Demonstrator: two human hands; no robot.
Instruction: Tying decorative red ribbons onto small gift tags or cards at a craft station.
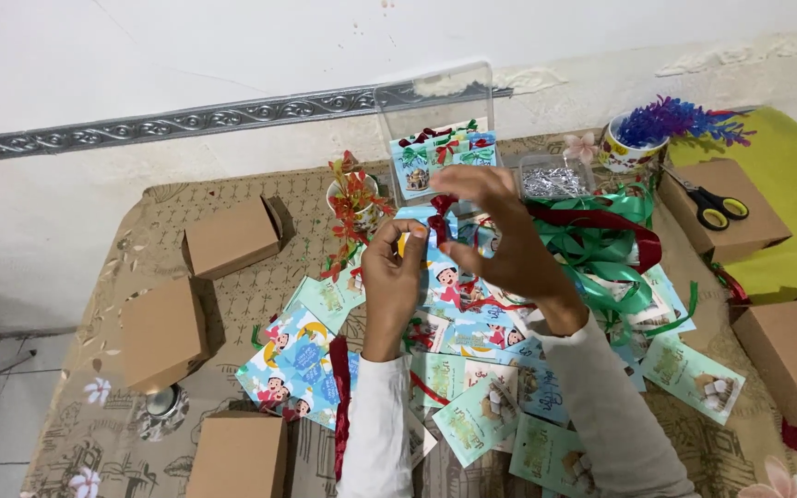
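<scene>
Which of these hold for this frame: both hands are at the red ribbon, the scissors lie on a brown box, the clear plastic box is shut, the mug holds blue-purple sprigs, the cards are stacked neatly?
1. Both the left hand and the right hand are at a red ribbon. True.
2. The scissors lie on a brown box. True.
3. The clear plastic box is shut. False: its lid stands up.
4. The mug holds blue-purple sprigs. True.
5. The cards are stacked neatly. False: they lie scattered over the table.
</scene>
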